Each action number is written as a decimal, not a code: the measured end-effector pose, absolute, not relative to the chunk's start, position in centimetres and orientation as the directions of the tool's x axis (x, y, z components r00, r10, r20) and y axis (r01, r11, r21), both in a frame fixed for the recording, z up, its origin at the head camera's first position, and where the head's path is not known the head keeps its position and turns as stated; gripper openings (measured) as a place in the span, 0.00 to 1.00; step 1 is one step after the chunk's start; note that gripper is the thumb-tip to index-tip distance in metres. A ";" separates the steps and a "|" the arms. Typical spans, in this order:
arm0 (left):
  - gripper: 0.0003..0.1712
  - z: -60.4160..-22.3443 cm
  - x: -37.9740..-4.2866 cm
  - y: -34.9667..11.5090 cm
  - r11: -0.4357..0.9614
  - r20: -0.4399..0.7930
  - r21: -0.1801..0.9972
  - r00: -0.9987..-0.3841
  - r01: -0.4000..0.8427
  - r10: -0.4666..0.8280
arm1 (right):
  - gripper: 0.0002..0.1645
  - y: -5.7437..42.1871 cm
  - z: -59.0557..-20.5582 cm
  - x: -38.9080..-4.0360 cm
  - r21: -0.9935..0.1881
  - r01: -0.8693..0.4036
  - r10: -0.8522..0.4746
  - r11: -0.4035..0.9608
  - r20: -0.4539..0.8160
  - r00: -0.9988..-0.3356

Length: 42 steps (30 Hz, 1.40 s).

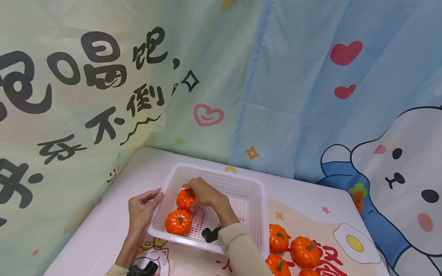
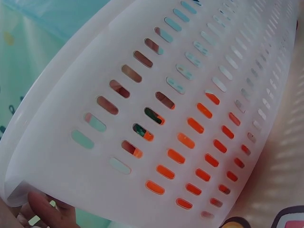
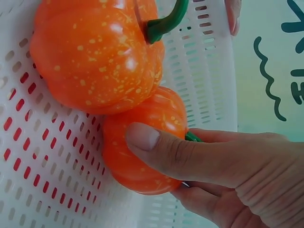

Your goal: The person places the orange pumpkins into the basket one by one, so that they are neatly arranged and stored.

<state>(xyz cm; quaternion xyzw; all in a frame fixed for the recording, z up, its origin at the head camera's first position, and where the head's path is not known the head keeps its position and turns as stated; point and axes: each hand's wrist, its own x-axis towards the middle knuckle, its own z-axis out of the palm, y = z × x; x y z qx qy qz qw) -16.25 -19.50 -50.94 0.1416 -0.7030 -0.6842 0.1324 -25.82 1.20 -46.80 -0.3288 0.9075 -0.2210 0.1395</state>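
Note:
A white plastic basket (image 1: 229, 195) with slotted walls sits on the table. My left hand (image 1: 141, 210) holds its left rim, and in the left wrist view the fingers (image 2: 50, 211) show at the rim's corner. Inside the basket, my right hand (image 1: 207, 193) grips a small orange pumpkin (image 3: 142, 147), its thumb lying across the pumpkin's side. A second orange pumpkin (image 1: 178, 222) with a green stem rests against it, nearer the basket's front wall. Orange patches of pumpkin show through the slots in the left wrist view.
Several more orange pumpkins (image 1: 305, 252) lie on the printed tablecloth (image 1: 300, 214) to the right of the basket. Printed curtains (image 1: 207, 76) hang behind and to the left of the table.

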 end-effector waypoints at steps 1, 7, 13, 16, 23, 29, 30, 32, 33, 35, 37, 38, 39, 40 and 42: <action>0.20 -51.0 -16.3 -19.4 0.022 -0.008 1.000 -0.925 -0.018 -0.380 | 0.45 1.3 -46.8 -25.8 -0.492 -0.531 -0.654 0.690 -0.111 -0.748; 0.20 -51.1 -16.4 -19.1 0.027 -0.006 0.999 -0.926 -0.017 -0.377 | 0.47 1.7 -46.7 -25.5 -0.508 -0.503 -0.637 0.699 -0.124 -0.760; 0.20 -51.2 -16.3 -19.0 0.046 -0.014 0.998 -0.927 -0.034 -0.375 | 0.50 1.9 -46.4 -25.3 -0.479 -0.507 -0.628 0.716 -0.126 -0.768; 0.20 -51.3 -16.2 -19.2 0.058 -0.016 0.997 -0.925 -0.041 -0.380 | 0.51 1.9 -46.0 -25.2 -0.473 -0.507 -0.623 0.720 -0.119 -0.773; 0.21 -51.2 -16.1 -19.4 0.064 -0.018 0.997 -0.920 -0.047 -0.392 | 0.51 2.0 -45.2 -24.8 -0.483 -0.490 -0.608 0.726 -0.117 -0.786; 0.21 -51.0 -16.0 -19.3 0.069 -0.025 0.996 -0.919 -0.057 -0.394 | 0.51 2.7 -44.5 -24.4 -0.498 -0.485 -0.602 0.719 -0.098 -0.792; 0.21 -51.0 -16.0 -19.3 0.071 -0.024 0.996 -0.919 -0.057 -0.394 | 0.52 2.9 -44.4 -24.3 -0.504 -0.485 -0.602 0.715 -0.091 -0.793; 0.21 -50.9 -16.1 -19.3 0.076 -0.020 0.996 -0.919 -0.054 -0.395 | 0.52 3.2 -44.3 -24.2 -0.510 -0.481 -0.597 0.713 -0.083 -0.798; 0.20 -50.9 -16.1 -19.3 0.078 -0.017 0.996 -0.919 -0.052 -0.395 | 0.52 3.3 -44.2 -24.2 -0.512 -0.477 -0.593 0.715 -0.082 -0.801; 0.20 -50.9 -16.2 -19.3 0.084 -0.012 0.995 -0.918 -0.049 -0.396 | 0.51 3.7 -44.2 -24.1 -0.520 -0.470 -0.588 0.714 -0.079 -0.805; 0.20 -50.9 -16.2 -19.4 0.087 -0.006 0.995 -0.917 -0.044 -0.398 | 0.50 4.0 -44.0 -24.0 -0.512 -0.467 -0.581 0.721 -0.079 -0.810; 0.20 -50.9 -16.2 -19.4 0.089 -0.004 0.995 -0.917 -0.043 -0.398 | 0.50 4.1 -44.0 -24.0 -0.513 -0.461 -0.576 0.725 -0.083 -0.813; 0.19 -50.9 -16.2 -19.4 0.089 -0.003 0.995 -0.917 -0.042 -0.398 | 0.50 4.3 -43.9 -23.9 -0.516 -0.455 -0.571 0.726 -0.084 -0.817; 0.20 -50.9 -16.1 -19.4 0.091 -0.004 0.995 -0.917 -0.043 -0.398 | 0.50 4.5 -43.8 -23.8 -0.516 -0.454 -0.569 0.727 -0.082 -0.818; 0.20 -50.9 -16.0 -19.4 0.096 -0.010 0.994 -0.916 -0.053 -0.401 | 0.51 4.8 -43.6 -23.6 -0.519 -0.448 -0.564 0.728 -0.081 -0.822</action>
